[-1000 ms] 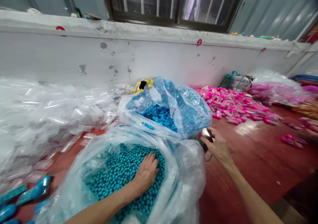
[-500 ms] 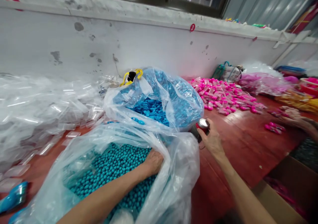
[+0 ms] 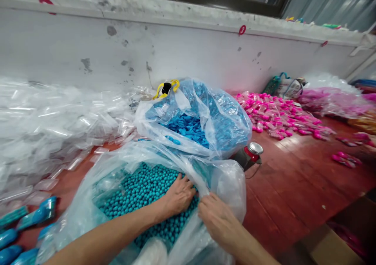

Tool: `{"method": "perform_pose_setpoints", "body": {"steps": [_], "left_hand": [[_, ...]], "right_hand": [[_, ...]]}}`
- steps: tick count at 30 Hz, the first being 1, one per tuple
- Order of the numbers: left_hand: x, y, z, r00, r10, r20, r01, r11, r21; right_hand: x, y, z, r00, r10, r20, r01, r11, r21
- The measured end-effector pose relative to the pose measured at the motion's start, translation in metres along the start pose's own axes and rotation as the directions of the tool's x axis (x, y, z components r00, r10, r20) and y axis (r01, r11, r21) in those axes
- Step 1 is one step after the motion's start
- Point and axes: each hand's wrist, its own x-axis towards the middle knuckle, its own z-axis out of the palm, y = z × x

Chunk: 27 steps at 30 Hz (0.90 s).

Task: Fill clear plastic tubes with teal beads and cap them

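My left hand [image 3: 179,194] reaches into a clear plastic bag [image 3: 79,190] full of small round teal beads [image 3: 143,190]. Its fingers are spread and rest on the beads near the bag's right wall. My right hand [image 3: 216,214] is closed on the right edge of the same bag, bunching the plastic close beside my left hand. Just behind stands another clear bag [image 3: 229,120] holding blue plastic pieces [image 3: 185,128]. To the right of both bags sits a dark container [image 3: 246,157] with a red band and a silver lid; neither hand touches it.
Clear plastic cases [image 3: 70,128] are heaped on the left. Blue-capped items [image 3: 38,214] lie at the lower left. A pile of pink items [image 3: 279,116] is on the red surface [image 3: 282,182] at right. A cardboard box [image 3: 331,245] stands lower right. Behind runs a white wall [image 3: 188,53].
My right hand has let go of the lidded container and moved left onto the bag's edge. My left hand stays among the beads, its fingers now more visible. The view has shifted slightly.
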Motion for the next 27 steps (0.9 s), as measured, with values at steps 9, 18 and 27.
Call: {"method": "perform_pose_setpoints", "body": {"steps": [9, 18, 27], "left_hand": [[-0.042, 0.024, 0.012, 0.995, -0.048, 0.089, 0.042, 0.997, 0.067], [-0.056, 0.016, 0.007, 0.994, 0.005, 0.111, 0.008, 0.993, -0.115], [-0.049, 0.014, 0.002, 0.994, -0.087, 0.068, 0.095, 0.986, -0.136]], "right_hand": [[-0.003, -0.005, 0.008, 0.987, 0.150, -0.057, -0.157, 0.978, -0.140], [0.064, -0.019, 0.011, 0.921, 0.301, 0.247, -0.258, 0.947, -0.191], [0.116, -0.016, 0.048, 0.799, 0.600, 0.042, -0.600, 0.800, -0.008]]}}
